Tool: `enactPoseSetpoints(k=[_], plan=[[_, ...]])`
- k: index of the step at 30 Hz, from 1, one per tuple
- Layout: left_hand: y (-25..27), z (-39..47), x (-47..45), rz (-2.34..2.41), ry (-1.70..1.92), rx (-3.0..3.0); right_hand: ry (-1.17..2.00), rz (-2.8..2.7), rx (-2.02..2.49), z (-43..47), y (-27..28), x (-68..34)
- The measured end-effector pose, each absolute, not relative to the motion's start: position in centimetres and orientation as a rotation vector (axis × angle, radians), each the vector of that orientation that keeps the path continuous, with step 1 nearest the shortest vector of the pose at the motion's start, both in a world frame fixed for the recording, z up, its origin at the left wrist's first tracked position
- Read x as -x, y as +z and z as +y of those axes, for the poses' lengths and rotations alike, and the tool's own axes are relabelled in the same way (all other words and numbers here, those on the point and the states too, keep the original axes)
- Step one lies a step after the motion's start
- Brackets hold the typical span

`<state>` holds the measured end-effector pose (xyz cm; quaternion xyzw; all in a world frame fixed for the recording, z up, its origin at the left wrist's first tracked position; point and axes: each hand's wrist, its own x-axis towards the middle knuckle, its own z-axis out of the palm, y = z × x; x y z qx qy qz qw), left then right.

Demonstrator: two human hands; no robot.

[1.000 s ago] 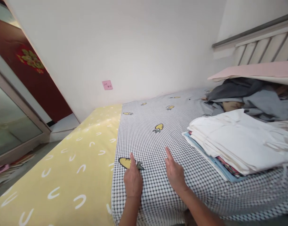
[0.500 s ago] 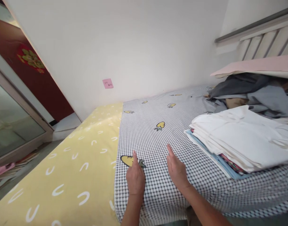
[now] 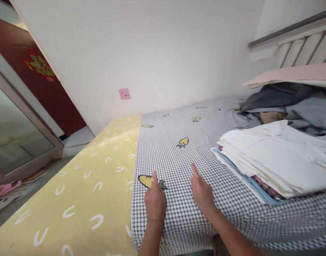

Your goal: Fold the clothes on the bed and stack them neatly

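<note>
Low over the checked bedspread (image 3: 176, 170), my left hand (image 3: 155, 202) points forward with its index finger stretched out and its other fingers curled in. Its fingertip overlaps a printed yellow carrot (image 3: 145, 180) in my view. To its right, my right hand (image 3: 202, 193) makes the same pointing shape, the index finger apart from the folded ones. I see nothing held in either hand. Whether the hands touch the cloth, I cannot tell. Right of my right hand lies a stack of folded white cloth (image 3: 269, 156), with blue cloth (image 3: 240, 177) and patterned cloth beneath.
A yellow cover (image 3: 80, 202) with white curved marks spans the left side. Dark and grey clothes (image 3: 291, 99) are heaped at the back right under a pink sheet (image 3: 291, 74). A white wall (image 3: 165, 53) with a pink note (image 3: 124, 94) rises behind; a red door (image 3: 43, 85) stands left.
The whole scene has shifted slightly right in view. Both hands keep the same pointing shape and nearly the same place over the bedspread.
</note>
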<state>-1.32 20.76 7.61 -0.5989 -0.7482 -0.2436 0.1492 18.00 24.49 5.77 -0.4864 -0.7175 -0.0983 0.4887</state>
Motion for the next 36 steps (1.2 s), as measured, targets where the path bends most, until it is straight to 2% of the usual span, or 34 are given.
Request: enactPoseSetpoints(k=[36], plan=[[7.59, 20.85, 1.18, -2.158, -0.682, 1.681, -0.219, -1.713, 1.141, 24.56, 5.66, -18.1]])
